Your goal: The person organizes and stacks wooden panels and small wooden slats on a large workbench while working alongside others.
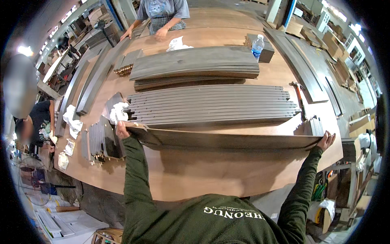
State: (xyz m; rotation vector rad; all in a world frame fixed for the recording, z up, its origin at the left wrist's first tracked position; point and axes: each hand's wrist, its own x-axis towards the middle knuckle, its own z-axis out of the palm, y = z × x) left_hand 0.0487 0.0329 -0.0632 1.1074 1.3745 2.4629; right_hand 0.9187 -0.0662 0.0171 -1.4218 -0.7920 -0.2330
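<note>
A long grey-brown wooden board (231, 140) spans the near part of the table, tilted up on its long edge. My left hand (122, 130) grips its left end, beside a crumpled white cloth (119, 112). At the other end my right hand (326, 141) holds the board, its fingers bent around the corner. Just beyond the board lies a wide row of grey slats (211, 104). To the left of my left hand stands a bundle of short grey pieces with wooden dowels (98, 140). Small grey pieces (314, 126) stand near my right hand.
Wide grey boards (195, 63) are stacked farther back, with a water bottle (258, 48) at their right. A hammer (298, 95) lies right of the slats. Long planks (302, 69) line the right side. A co-worker (162, 16) stands across the table; another person (36, 122) is at the left.
</note>
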